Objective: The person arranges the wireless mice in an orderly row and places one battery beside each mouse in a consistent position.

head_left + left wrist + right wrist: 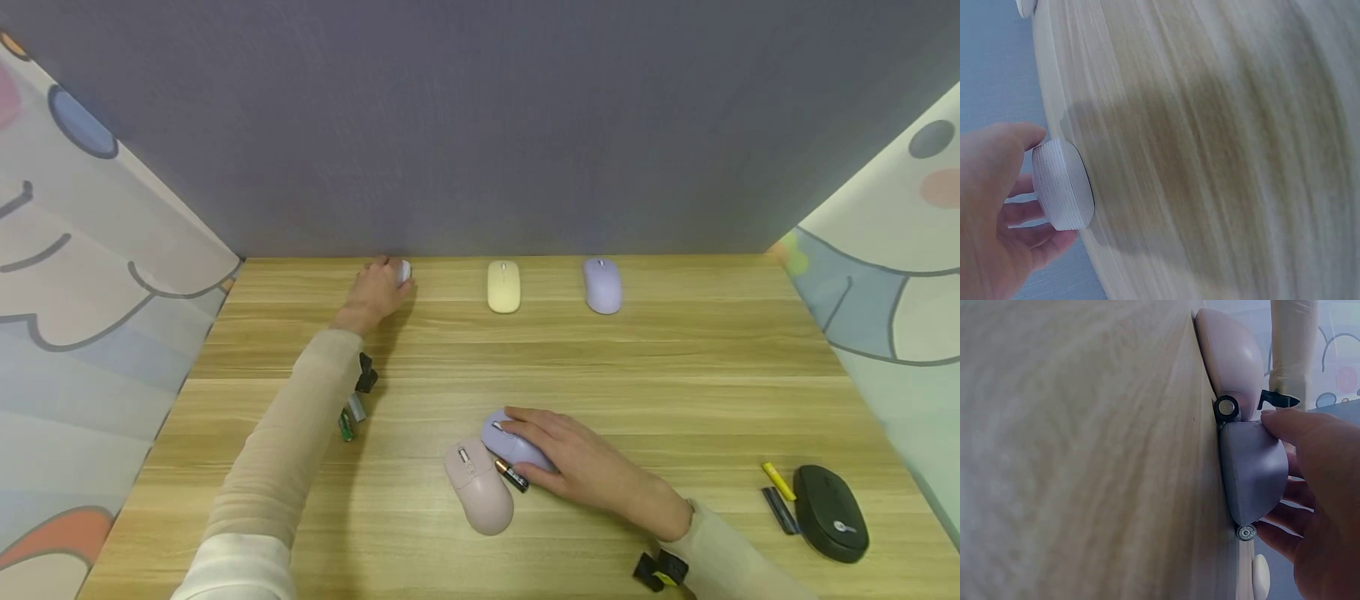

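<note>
At the back left of the table my left hand (377, 289) grips a white computer mouse (1063, 185), thumb on one side and fingers on the other. The hand hides most of it in the head view. Nearer the front, my right hand (581, 458) holds a lilac mouse (517, 442) by its sides, and it sits on the table. A pinkish mouse (480, 487) lies to its left. Between these two is a black battery with a copper-coloured end (512, 476). Another battery (1246, 532) shows its end against the lilac mouse's far side in the right wrist view.
A yellow mouse (503, 287) and a second lilac mouse (602, 287) stand along the back. Green (345, 425) and grey (356, 407) batteries lie beside the left forearm. At right are a black mouse (831, 513), a yellow battery (778, 482) and a dark battery (781, 511).
</note>
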A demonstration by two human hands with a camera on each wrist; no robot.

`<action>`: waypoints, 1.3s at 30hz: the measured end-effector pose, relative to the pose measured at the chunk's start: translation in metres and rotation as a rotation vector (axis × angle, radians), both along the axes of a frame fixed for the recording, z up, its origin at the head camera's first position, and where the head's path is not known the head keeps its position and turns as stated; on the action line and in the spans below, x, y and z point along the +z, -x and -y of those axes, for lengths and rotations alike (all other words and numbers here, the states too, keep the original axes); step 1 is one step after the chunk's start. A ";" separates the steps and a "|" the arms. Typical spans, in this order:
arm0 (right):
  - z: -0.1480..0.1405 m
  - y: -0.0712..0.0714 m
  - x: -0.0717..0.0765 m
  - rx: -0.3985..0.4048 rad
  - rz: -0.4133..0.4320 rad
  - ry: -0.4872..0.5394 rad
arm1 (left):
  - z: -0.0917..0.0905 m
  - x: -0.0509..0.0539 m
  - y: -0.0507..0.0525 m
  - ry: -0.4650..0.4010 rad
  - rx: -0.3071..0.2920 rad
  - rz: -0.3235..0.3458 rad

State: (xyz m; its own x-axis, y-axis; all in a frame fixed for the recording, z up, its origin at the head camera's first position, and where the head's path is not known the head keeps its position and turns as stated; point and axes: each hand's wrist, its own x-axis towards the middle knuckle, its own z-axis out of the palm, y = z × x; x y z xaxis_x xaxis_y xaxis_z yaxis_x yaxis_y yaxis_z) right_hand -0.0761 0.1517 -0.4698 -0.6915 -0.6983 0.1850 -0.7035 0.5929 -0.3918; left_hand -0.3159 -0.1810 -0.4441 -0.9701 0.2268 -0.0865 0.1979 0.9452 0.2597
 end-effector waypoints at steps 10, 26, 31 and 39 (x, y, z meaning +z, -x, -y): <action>0.000 0.000 0.000 0.003 0.004 0.009 | -0.001 0.000 -0.001 -0.007 0.004 -0.011; -0.001 -0.001 0.001 0.000 0.006 0.010 | -0.002 0.013 -0.014 0.011 -0.028 -0.025; -0.002 0.000 0.002 0.002 0.005 0.011 | -0.005 0.020 -0.023 0.022 -0.056 -0.031; -0.002 -0.001 0.001 0.007 0.006 0.015 | -0.012 0.027 -0.052 0.096 -0.122 -0.011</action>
State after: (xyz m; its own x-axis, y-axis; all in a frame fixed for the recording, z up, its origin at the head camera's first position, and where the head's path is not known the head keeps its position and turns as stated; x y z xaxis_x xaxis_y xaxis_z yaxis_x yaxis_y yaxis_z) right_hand -0.0753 0.1532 -0.4689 -0.6878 -0.7001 0.1917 -0.7052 0.5820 -0.4049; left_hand -0.2643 -0.1694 -0.4169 -0.9367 0.3347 -0.1029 0.3155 0.9342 0.1666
